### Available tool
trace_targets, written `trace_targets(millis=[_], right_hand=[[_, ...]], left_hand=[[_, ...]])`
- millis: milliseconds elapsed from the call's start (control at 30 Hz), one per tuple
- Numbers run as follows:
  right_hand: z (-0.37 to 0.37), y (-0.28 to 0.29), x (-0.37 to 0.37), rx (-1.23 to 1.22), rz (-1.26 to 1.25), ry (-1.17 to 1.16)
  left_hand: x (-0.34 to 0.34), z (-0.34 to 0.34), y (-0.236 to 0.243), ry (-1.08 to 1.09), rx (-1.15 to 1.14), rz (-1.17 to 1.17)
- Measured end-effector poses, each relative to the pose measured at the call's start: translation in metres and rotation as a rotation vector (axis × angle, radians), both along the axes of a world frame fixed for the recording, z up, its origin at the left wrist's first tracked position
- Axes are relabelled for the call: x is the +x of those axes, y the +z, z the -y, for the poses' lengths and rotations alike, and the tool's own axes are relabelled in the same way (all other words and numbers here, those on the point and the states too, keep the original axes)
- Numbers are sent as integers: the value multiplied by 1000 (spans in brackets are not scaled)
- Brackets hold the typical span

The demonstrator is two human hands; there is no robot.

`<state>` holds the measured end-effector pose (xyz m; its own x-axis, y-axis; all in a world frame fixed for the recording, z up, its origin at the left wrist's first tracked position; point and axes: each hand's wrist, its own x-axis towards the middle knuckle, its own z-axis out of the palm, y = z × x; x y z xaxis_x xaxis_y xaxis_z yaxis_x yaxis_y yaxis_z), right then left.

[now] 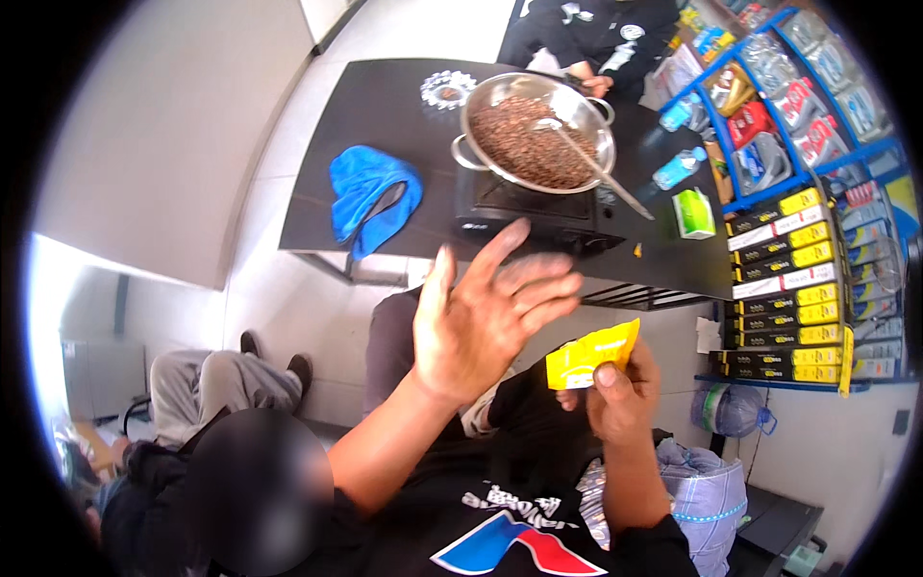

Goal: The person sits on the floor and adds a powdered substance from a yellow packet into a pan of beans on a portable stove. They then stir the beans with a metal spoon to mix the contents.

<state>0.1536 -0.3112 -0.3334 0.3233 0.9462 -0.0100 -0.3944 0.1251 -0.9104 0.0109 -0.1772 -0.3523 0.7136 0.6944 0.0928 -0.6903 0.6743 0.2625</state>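
Note:
My left hand point(478, 332) is raised in front of the table, palm up and fingers spread, with nothing in it. Its fingertips look slightly smeared by motion. In my right hand point(623, 394) a small yellow packet point(582, 358) is pinched between thumb and fingers. Beyond both hands, a wide steel pan point(468, 111) with two loop handles stands on a black portable stove point(519, 226). Small reddish-brown beans or nuts point(514, 135) fill much of it. A long-handled metal spoon point(615, 185) leans in the pan, its handle sticking out over the right rim.
On the black table point(332, 125) lie a blue cloth point(370, 192), a glass dish point(447, 89), bottles point(679, 168) and a green box point(693, 213). Another person point(596, 38) sits opposite; one more point(216, 385) is at left. A stocked blue shelf point(798, 183) stands at right.

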Motion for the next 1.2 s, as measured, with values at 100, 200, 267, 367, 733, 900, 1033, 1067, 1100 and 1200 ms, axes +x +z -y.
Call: trace_targets(millis=[100,200,267,367,733,900,1033,1067,1100,1200], right_hand=[[-1,12,-5,-124,230,23],[-11,27,-11,-223,414,1],[-18,30,-13,-239,544,-9],[-27,38,-10,-289,705,53],[-56,54,-18,-110,1222,128],[-61,51,-20,-135,1102,110],[-56,51,-18,-335,669,73],[-55,50,-17,-375,542,50],[-54,49,-13,-414,416,28],[-49,29,-1,-239,170,-92]], left_hand=[[15,-8,-1,-30,-96,278],[17,-5,-4,-43,-119,293],[17,-2,-8,-50,-121,288],[20,-5,-17,-44,-103,295],[8,-10,-23,-5,-81,227],[7,-10,-22,-1,-90,239],[2,-7,-15,10,-144,282],[1,-8,-11,7,-161,292],[-1,-9,-7,14,-164,272],[-3,-11,9,39,-173,246]])
